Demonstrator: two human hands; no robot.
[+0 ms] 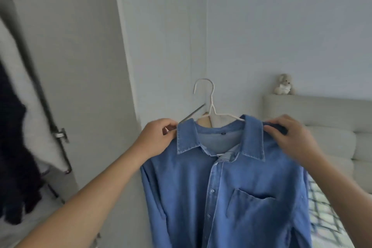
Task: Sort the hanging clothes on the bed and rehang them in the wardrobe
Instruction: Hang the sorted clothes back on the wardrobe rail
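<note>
A blue denim shirt (231, 187) with a chest pocket hangs in front of me on a white wire hanger (209, 98), its hook standing free above the collar. My left hand (157, 139) pinches the shirt's left shoulder beside the collar. My right hand (289, 137) grips the right shoulder over the hanger's end. The wardrobe (66, 66) stands open at the left, with dark and white clothes (18, 147) hanging inside.
The wardrobe door (84, 86) with metal hinges stands between me and the wall corner. At the right are the bed's padded headboard (332, 127), a checked cover (326, 217) and a small plush toy (284, 84) on top.
</note>
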